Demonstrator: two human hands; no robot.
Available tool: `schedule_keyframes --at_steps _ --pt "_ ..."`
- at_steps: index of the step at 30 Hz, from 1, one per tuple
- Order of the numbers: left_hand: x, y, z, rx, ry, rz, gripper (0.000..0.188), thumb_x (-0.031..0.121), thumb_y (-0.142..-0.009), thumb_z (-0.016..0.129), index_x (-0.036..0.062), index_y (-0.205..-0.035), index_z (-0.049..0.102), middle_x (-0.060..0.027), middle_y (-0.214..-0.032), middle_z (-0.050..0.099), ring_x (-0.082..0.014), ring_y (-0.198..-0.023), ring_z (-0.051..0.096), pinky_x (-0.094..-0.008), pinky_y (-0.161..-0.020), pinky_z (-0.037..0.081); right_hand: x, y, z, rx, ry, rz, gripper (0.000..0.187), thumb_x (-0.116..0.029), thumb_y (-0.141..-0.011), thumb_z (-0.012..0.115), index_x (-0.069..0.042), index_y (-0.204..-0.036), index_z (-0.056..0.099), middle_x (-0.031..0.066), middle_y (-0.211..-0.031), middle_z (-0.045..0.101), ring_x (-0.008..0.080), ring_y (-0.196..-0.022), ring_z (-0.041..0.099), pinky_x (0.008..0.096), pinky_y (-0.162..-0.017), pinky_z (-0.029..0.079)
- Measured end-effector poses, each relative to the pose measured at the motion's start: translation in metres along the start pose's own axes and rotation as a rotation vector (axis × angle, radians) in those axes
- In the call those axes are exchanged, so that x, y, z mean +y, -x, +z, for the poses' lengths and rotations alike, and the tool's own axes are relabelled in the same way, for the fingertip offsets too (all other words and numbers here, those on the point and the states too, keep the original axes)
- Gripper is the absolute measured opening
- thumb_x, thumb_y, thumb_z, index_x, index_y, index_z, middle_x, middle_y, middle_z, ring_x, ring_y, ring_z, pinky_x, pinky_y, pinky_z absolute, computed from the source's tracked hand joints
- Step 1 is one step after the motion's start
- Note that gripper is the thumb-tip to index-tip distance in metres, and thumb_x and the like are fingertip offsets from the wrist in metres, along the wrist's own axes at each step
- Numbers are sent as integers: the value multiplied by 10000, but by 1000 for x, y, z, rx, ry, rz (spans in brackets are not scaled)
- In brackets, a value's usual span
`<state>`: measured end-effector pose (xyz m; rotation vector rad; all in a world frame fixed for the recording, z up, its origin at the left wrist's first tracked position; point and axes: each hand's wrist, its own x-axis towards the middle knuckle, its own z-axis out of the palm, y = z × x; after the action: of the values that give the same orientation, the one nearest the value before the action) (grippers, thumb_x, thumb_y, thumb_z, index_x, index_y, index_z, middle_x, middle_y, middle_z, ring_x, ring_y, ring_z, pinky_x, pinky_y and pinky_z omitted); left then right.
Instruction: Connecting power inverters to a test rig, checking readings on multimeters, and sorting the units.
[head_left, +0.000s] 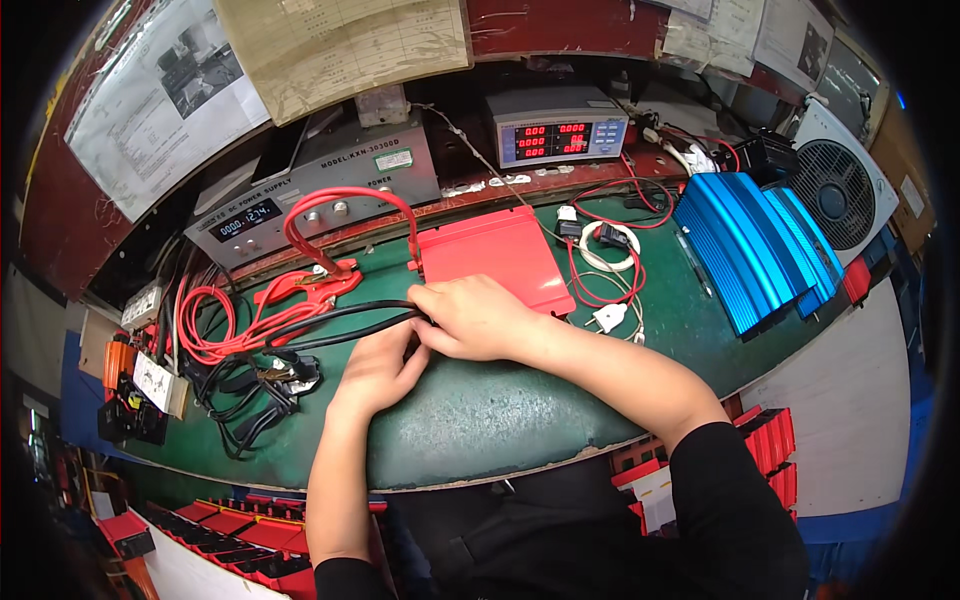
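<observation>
A flat red metal box [495,258] lies on the green bench top, a thick red cable [352,194] looping from its left end. Two black cables [345,332] run from the left to the box's near left corner. There my right hand [475,318] is closed, thumb and fingers pinching the black cables. Just below it, my left hand [375,372] curls round the same cables, its fingertips partly hidden by the right hand. Whatever joins the cables to the box is covered by my hands. Left of the box lie red clamps [312,288].
Behind stand a grey power supply [310,190] and a meter with red digits [560,125]. A black clamp [295,375] and coiled leads lie left. Right are a white plug [607,318], blue finned housings [735,250] and a fan [840,185]. Red housings [250,530] sit below the bench.
</observation>
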<state>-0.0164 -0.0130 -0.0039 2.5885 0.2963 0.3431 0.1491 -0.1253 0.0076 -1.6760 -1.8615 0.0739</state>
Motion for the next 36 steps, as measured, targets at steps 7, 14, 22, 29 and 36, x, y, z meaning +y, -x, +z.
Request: schedule_keyframes --at_steps 7,14,22,29,36 --pt "3 0 -2 -25 12 -28 229 175 -871 610 -6 -999 554 -200 -925 609 -413 -900 588 -473 -778 470 1 1 1 35 -15 -25 217 -219 -878 571 -10 -899 514 179 -780 636 403 -732 640 518 -641 499" --pt "1 2 0 -8 7 -3 234 178 -871 614 -2 -1009 556 -202 -940 613 -416 -916 590 -472 -790 473 1 1 1 36 -21 -23 219 -220 -874 574 -10 -905 517 181 -785 639 405 -738 642 519 -648 500" --pt "4 1 -3 -36 9 -16 227 173 -872 615 -1 -1008 562 -202 -957 613 -414 -932 589 -464 -807 475 1 0 1 23 -13 -16 218 -220 -872 572 -11 -898 517 179 -779 640 403 -732 643 519 -647 502" --pt "3 1 -2 -24 1 -6 230 176 -874 615 -4 -1007 562 -204 -959 612 -416 -935 589 -465 -812 475 0 0 1 32 -8 -23 218 -219 -869 576 -10 -889 519 182 -776 640 404 -722 641 516 -637 503" --pt "0 1 -1 -26 6 -11 230 172 -873 616 -8 -1005 559 -205 -969 615 -417 -941 589 -468 -812 475 0 0 1 34 -18 -20 218 -220 -871 573 -9 -891 519 181 -776 640 405 -724 639 518 -642 502"
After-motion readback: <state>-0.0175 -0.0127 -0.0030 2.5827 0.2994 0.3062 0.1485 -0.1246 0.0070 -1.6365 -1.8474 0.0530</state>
